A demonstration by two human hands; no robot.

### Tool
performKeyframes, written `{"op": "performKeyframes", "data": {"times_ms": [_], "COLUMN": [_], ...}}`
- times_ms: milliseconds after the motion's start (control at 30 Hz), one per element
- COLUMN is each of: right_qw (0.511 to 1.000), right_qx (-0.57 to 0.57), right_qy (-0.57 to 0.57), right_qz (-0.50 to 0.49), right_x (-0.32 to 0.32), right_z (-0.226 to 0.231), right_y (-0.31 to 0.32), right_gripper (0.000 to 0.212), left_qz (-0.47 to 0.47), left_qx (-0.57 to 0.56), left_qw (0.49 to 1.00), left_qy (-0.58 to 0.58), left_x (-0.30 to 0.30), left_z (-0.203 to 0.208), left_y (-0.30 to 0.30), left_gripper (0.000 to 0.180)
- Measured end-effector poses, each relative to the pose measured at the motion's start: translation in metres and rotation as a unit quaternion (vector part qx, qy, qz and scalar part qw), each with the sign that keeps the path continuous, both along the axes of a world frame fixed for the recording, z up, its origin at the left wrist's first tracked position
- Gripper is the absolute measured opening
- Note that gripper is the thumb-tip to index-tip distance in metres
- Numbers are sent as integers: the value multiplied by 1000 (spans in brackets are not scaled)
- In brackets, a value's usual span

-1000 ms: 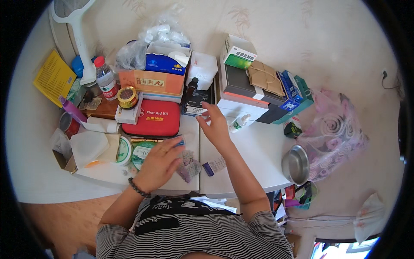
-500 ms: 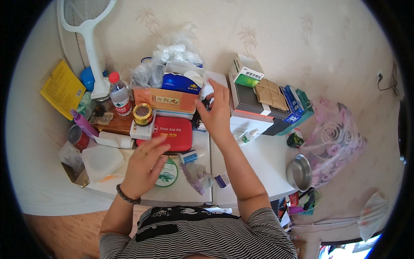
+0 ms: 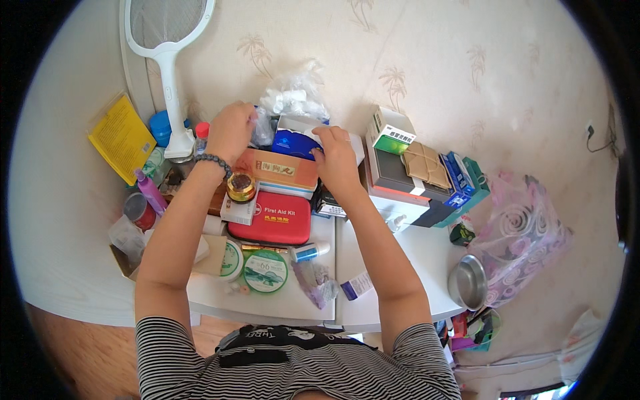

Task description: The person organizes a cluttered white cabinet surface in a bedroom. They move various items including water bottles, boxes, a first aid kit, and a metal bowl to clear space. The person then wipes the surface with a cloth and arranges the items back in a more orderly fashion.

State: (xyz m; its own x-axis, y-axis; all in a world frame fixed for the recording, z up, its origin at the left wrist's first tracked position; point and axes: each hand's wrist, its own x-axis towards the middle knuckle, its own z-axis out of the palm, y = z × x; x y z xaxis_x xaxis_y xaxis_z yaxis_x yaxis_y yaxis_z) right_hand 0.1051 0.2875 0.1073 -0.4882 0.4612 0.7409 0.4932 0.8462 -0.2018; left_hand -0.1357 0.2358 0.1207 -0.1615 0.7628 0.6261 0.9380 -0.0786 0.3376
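Against papered wall at frame centre, both hands steady a blue box (image 3: 295, 142) atop the stack: left hand (image 3: 230, 130) seemingly closed, right hand (image 3: 335, 157) gripping its edge.

Both hands have left the table front — left hand (image 3: 230, 130) and right hand (image 3: 335, 159) now on the blue box (image 3: 293, 143).

Both hands on blue box (image 3: 293, 143) atop stack: left hand (image 3: 230, 130), right hand (image 3: 335, 157); red pouch (image 3: 271, 219) below.

Red zip case (image 3: 270, 218) just below hands, round green tins (image 3: 265, 271) nearer body, steel bowl (image 3: 467, 283) far right, racket-shaped swatter (image 3: 168, 40) upper left.
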Motion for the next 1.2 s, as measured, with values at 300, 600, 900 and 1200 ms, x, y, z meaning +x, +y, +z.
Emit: {"op": "performKeyframes", "data": {"times_ms": [300,600,900,1200], "right_qw": [1000,1000,1000,1000], "right_qx": [-2,17,1,28], "right_qy": [-10,-8,12,-5], "right_qz": [-3,-2,4,-10], "right_x": [3,8,5,0], "right_z": [-4,-5,-9,-7], "right_y": [-4,-3,-2,-3], "right_gripper": [27,27,31,27], "left_qz": [-124,-86,-39,-55], "left_qx": [76,44,-33,-36], "left_qw": [904,994,990,996], "left_qy": [-401,43,-131,-55], "left_x": [-20,-11,-19,-16], "left_z": [11,0,28,17], "left_y": [25,-4,4,23], "left_gripper": [11,30,23,32]}}
